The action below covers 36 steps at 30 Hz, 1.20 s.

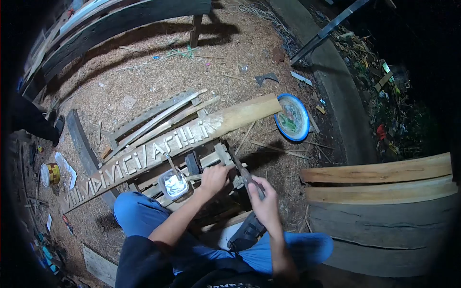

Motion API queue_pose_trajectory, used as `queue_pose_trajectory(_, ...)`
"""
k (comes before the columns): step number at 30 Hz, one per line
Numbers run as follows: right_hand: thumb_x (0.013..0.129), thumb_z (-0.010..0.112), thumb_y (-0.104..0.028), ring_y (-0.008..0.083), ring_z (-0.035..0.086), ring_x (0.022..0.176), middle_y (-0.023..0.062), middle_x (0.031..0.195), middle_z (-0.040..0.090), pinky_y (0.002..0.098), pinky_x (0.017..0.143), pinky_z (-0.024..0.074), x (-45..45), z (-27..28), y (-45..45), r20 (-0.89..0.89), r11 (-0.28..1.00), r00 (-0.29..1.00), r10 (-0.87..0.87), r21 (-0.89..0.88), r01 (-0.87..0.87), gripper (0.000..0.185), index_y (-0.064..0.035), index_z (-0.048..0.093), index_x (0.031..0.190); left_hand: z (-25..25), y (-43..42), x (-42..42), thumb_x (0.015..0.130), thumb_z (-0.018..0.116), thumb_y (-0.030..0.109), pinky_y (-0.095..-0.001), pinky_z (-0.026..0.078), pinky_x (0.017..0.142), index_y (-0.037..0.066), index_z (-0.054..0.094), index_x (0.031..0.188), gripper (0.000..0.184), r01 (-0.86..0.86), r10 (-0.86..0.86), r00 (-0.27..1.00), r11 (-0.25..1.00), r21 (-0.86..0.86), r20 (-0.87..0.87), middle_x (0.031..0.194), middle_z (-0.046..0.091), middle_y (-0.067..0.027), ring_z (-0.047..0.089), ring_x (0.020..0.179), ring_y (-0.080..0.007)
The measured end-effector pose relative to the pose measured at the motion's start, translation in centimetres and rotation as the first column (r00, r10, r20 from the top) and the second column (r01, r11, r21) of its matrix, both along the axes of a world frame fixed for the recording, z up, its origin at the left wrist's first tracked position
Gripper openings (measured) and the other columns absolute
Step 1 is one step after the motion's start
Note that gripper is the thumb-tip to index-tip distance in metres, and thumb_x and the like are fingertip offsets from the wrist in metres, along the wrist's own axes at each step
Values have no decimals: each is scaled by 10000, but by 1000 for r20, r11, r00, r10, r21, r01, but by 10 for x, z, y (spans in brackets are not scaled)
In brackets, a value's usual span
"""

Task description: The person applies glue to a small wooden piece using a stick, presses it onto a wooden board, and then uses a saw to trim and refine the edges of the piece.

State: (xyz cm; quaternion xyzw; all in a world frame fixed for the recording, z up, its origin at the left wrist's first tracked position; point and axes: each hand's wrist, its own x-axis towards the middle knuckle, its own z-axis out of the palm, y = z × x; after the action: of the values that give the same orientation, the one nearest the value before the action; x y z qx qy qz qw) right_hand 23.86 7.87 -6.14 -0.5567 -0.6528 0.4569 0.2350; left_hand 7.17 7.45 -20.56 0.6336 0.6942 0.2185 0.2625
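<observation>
A long wooden plank (pixel 245 114) with raised letters lies diagonally before me. Just below it, my left hand (pixel 214 179) is closed at a wooden rack or frame; what its fingers hold is too small to name. My right hand (pixel 263 196) is wrapped round a long dark tool (pixel 246 175), whose far end points up and left near the frame. Left of my left hand stands a clear container (pixel 174 185) with white material inside and a thin stick leaning in it. A dark block (pixel 193 163) sits between the container and the plank.
A blue-rimmed basin (pixel 305 126) touches the plank's right end. Wide boards (pixel 379 194) lie at the right. A yellow tin (pixel 50 174) stands at the left, near another person's leg (pixel 36 117). A wooden bench (pixel 120 21) stands at the top left.
</observation>
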Motion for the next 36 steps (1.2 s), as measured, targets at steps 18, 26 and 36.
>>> queue_pose_trajectory(18, 1019, 558, -145, 177, 640, 1047, 166, 1048, 704, 316, 931, 486, 3, -7, 3, -103, 978, 989, -111, -188, 90, 267, 47, 627, 1192, 13, 7, 0, 789, 647, 132, -495, 561, 688, 186, 692, 1154, 372, -12, 12, 1000, 997, -75, -2, 898, 695, -145, 696, 814, -367)
queue_pose_trajectory(26, 1039, 548, -194, 18, 340, 425, -59, 587, 451, 215, 383, 250, 11, -41, 6, -139, 997, 989, -42, 63, 51, 220, -64, 624, 1199, 9, 2, 3, 802, 654, 166, -478, 562, 656, 207, 698, 1168, 371, 2, -2, 999, 1000, -7, -34, 869, 695, -149, 707, 765, -347)
queue_pose_trajectory(36, 1021, 551, -144, 176, 652, 970, 156, 1050, 703, 306, 865, 497, -4, 21, 6, 12, 998, 999, 39, -44, -39, 228, 29, 630, 1147, 9, 6, 3, 813, 644, 169, -480, 556, 665, 198, 705, 1169, 363, -48, 48, 999, 999, -22, -6, 863, 690, -145, 702, 788, -342)
